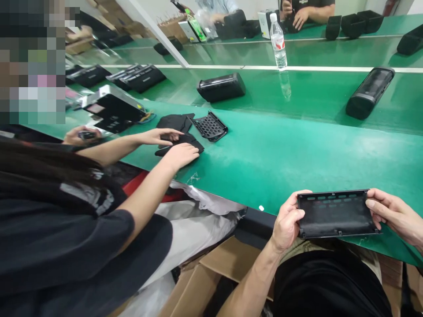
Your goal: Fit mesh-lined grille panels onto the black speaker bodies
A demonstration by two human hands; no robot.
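At the near right, the left hand [286, 223] and the right hand [394, 213] grip one panel [336, 216] by opposite ends.

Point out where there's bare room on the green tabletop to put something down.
The widest bare patch of green tabletop lies between the black grille and the black panel in the left hand and right hand. It's crowded leftward: co-worker's hands, dark flat pieces, a boxy device.

Free — green tabletop [297, 158] beyond black panel [335, 216] | Blocking — grille [216, 131], co-worker's arm [153, 191] leftward; black housings [221, 88] farther back
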